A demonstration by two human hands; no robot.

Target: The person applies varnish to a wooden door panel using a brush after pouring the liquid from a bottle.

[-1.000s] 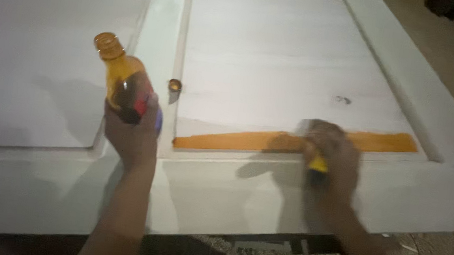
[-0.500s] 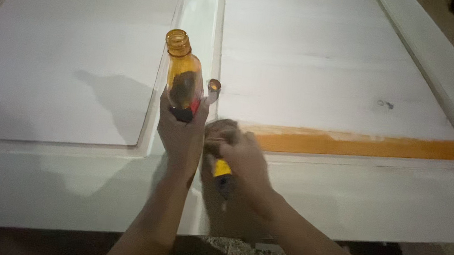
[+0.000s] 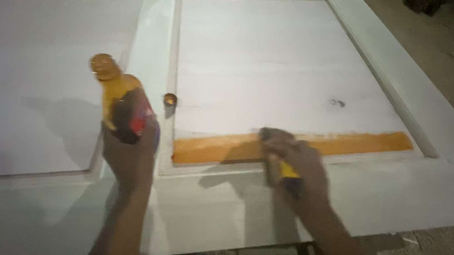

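Pale paneled door [image 3: 303, 56] lying flat over a dirt floor [image 3: 453, 45], 2 recessed panels. Left hand [image 3: 130, 153] is wrapped tight around an uncapped orange bottle [image 3: 117, 95], tilted over the door's middle rail. Its small cap [image 3: 170, 100] sits on that rail, just right of the bottle. Right hand [image 3: 291, 163] is closed on a yellow-handled brush [image 3: 288, 171], pressed on the orange stripe [image 3: 293, 146] along the right panel's bottom edge.
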